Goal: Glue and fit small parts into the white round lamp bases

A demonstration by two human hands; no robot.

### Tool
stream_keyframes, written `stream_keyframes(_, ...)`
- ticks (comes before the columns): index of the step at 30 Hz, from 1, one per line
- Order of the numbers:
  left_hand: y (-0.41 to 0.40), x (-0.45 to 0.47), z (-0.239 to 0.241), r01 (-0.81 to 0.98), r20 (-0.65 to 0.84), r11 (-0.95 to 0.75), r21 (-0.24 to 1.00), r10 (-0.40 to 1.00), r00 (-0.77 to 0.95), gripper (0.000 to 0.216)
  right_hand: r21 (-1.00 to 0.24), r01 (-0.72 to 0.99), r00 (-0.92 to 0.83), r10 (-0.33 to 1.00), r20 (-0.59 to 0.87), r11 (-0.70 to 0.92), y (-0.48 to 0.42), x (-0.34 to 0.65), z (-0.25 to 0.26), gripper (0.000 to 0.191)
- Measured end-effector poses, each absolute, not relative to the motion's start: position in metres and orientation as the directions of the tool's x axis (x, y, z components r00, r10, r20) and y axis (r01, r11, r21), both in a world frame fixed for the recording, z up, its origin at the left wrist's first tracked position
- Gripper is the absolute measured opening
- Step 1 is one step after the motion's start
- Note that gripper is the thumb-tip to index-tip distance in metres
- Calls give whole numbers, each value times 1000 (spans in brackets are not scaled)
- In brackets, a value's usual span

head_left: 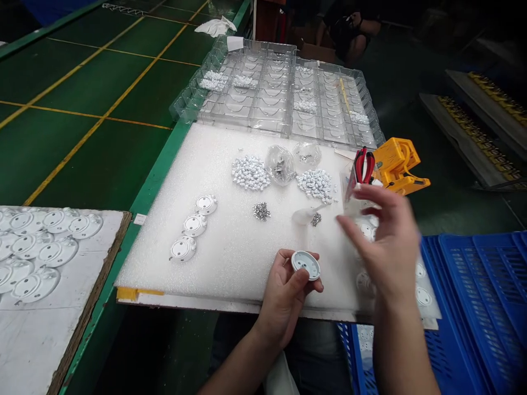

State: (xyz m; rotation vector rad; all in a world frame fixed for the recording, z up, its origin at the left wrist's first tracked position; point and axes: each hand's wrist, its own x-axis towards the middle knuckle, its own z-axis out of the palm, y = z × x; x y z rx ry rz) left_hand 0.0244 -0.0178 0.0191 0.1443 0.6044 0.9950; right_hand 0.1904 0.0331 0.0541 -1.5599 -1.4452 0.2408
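Observation:
A round white plastic cap-like part with small holes is pinched in my left hand, the thumb lying on its face. My right hand is raised to the right, partly blurred, with thumb and fingers apart and nothing visible between them. Between the hands and the small white pieces stands a translucent squeeze bottle with a thin nozzle. Tiny metal parts lie in two piles, one left of the bottle and one beside it. Three round white parts form a row on the left of the foam sheet.
Clear compartment trays stand at the back, some holding white pieces. Red-handled pliers and a yellow tape dispenser are at the right. Blue crates flank the table. More round parts cover a board at left. A person crouches behind.

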Motion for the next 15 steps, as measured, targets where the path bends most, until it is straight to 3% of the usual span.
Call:
stream_keyframes(3, -18, 25, 19, -744, -424, 551, 379, 818, 390, 50, -621, 783, 435, 690, 578, 27, 40, 224, 63, 42)
stream_keyframes(8, -18, 25, 20, -744, -423, 549, 381, 819, 388, 51, -545, 838, 358, 791, 496, -37, 55, 258, 63, 14)
stream_keyframes(15, -17, 25, 22, -733, -429, 553, 397, 818, 384, 51, -509, 860, 322, 820, 474, -44, 51, 259, 65, 18)
